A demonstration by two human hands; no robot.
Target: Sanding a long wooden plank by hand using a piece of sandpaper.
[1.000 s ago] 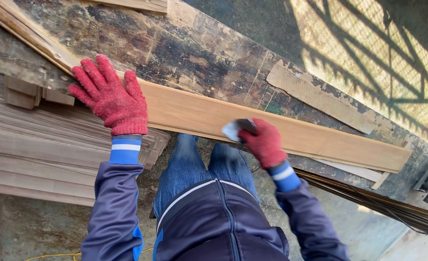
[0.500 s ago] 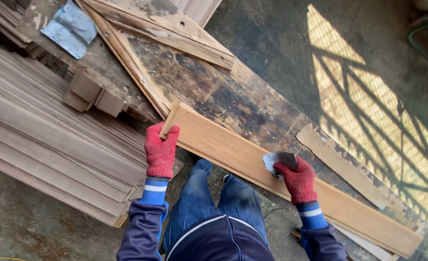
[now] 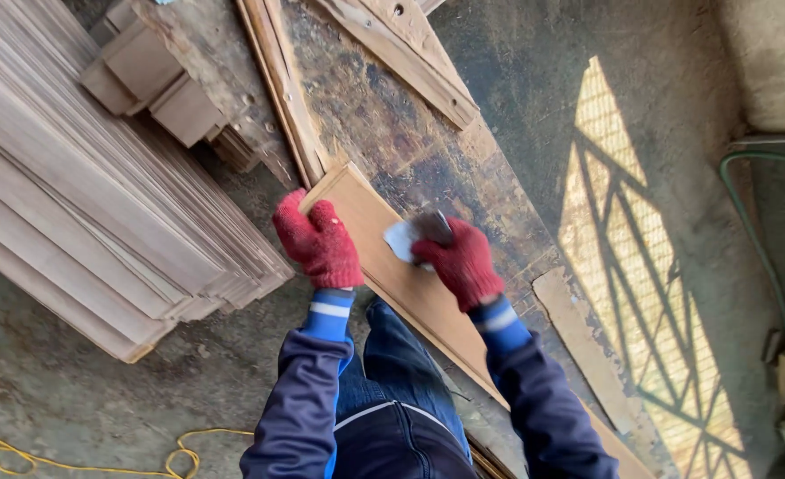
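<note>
The desk (image 3: 428,151) is a long, worn wood surface w/ dark stains and scratches, running from far centre to near right. Below it is a grey concrete floor (image 3: 82,372), dusty, w/ a patch of sunlight in a grid pattern at the right. On the desk lies a light brown plank (image 3: 410,284), smooth, its far end near the centre of the view and the rest going toward the near right under the person's arms. The left hand (image 3: 320,241), in a red knit glove, is closed over the far end of the plank, fingers on the left edge. The right hand (image 3: 457,259), also in a red glove, grasps a folded piece of sandpaper (image 3: 410,235), grey-white w/ a dark side, pressed on the plank top just right of the left hand. At the left is a big stack of thin boards (image 3: 100,195), grey-brown, w/ some small wood blocks (image 3: 149,84) at the far side. A yellow cord (image 3: 73,457) lies on the floor at near left, a green hose (image 3: 752,222) at far right. No labels or signs that I can tell.
</note>
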